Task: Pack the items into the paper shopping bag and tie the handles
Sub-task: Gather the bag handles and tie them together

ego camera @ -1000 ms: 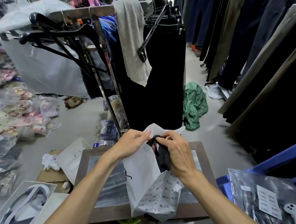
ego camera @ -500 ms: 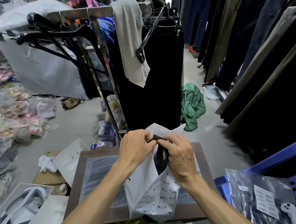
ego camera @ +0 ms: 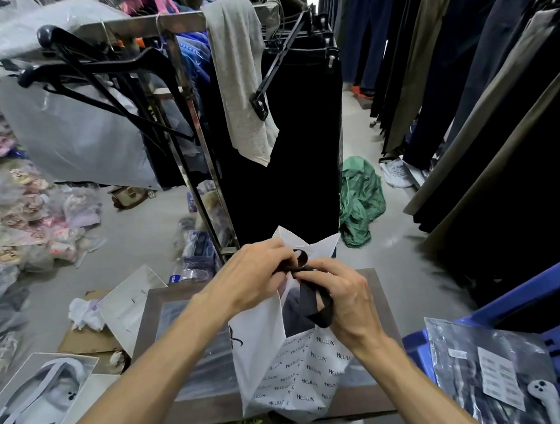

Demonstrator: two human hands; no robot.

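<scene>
White paper printed with repeated lettering makes up the shopping bag [ego camera: 291,371], which is being kept upright on a dark-framed table [ego camera: 142,335] in the head view, close to the wearer. Black ribbon handles [ego camera: 313,301] are being gathered above the bag's open mouth. One strand is being pinched between the closed fingers of the left hand [ego camera: 253,272], a small loop showing just past the fingertips. Another, wider strand is being gripped by the right hand [ego camera: 346,302], its fingers curled shut around the ribbon as it is running down across the palm. Both hands are being held touching at the fingertips over the bag. Something dark is lying inside the bag, though what it is cannot be told. A clothes rack [ego camera: 177,54] draped with a grey cloth [ego camera: 241,83] is standing beyond the table, and a green garment [ego camera: 360,200] is lying on the floor.
</scene>
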